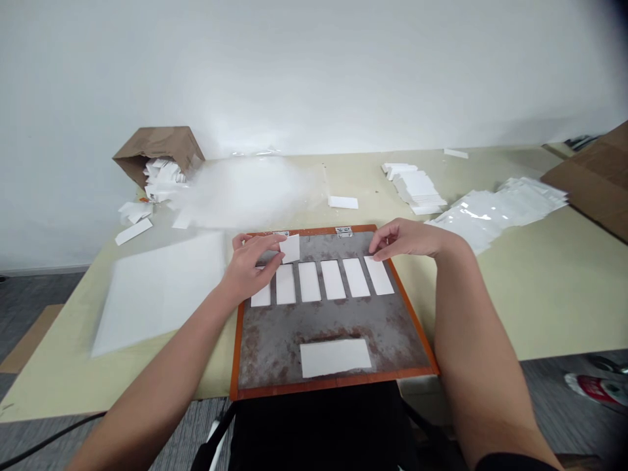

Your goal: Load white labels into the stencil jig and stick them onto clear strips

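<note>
A metal-faced board with an orange-brown rim (338,320) lies in front of me, with a row of several white cards (309,281) set across its middle. My left hand (255,265) is over the board's upper left corner, its thumb and fingers closed on a small white card (290,249). It partly hides the leftmost card in the row. At the right end, my right hand (400,240) has its thumb and fingertips on the upper end of the rightmost white card (379,276). A white label-like strip (335,358) lies near the board's front edge. Small metal hinges (344,231) sit along its back edge.
A tipped cardboard box (161,140) spills white pieces at the back left. White sheets (161,288) lie left of the board. A stack of white cards (417,190) and clear plastic sleeves (490,209) lie at the right, beside another cardboard box (596,176).
</note>
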Tool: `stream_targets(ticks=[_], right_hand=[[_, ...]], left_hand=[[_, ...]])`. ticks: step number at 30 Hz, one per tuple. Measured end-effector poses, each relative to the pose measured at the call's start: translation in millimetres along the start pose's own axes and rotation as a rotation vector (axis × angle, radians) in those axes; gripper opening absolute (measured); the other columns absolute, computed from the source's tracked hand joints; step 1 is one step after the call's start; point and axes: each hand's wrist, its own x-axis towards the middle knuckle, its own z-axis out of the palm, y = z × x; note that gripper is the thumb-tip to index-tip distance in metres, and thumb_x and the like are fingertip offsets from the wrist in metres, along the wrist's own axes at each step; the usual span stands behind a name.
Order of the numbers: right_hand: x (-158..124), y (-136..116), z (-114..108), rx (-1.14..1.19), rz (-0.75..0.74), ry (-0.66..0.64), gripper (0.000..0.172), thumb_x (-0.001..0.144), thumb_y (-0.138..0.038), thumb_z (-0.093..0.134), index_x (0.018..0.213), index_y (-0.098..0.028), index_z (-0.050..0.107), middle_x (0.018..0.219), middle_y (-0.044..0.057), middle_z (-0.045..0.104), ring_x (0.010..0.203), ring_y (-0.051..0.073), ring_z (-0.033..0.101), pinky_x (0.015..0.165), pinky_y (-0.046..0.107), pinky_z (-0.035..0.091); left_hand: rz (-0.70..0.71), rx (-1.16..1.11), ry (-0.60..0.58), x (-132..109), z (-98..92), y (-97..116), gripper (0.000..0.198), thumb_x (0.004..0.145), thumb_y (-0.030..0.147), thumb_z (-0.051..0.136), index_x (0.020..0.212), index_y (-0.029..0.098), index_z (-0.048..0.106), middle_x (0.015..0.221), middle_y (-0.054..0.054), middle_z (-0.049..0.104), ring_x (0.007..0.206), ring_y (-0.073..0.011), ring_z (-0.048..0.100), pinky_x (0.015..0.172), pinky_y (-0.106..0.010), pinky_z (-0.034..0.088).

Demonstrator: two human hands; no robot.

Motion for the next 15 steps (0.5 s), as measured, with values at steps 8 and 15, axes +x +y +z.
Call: stream_targets(ticks=[8,15], right_hand=[[11.7,-7.3,10.8,-0.083,0.014,-0.018,0.026,0.064,-0.047,0.080,0.068,-0.023,0.070,0.067,-0.001,0.056,0.065,0.014,0.045,0.061,0.030,0.033],[11.3,-13.4,13.6,-0.111,0.042,-0.012,0.025,0.063,-0.042,0.079,0.062,-0.022,0.064,0.062,-0.002,0.050,0.061,0.013,0.041,0.058,0.030,0.030]], left_hand=[[-0.025,0.003,-0.019,0.8,-0.8,0.8,0.023,0.095,0.026,0.054,0.117,0.028,0.060,0.084,0.002,0.076,0.099,-0.0207,0.072,0.094,-0.041,0.037],[-0.018,0.012,-0.018,0.7,-0.7,0.3,0.023,0.094,0.026,0.055,0.117,0.029,0.060,0.084,0.002,0.077,0.099,-0.0207,0.072,0.094,-0.040,0.037]])
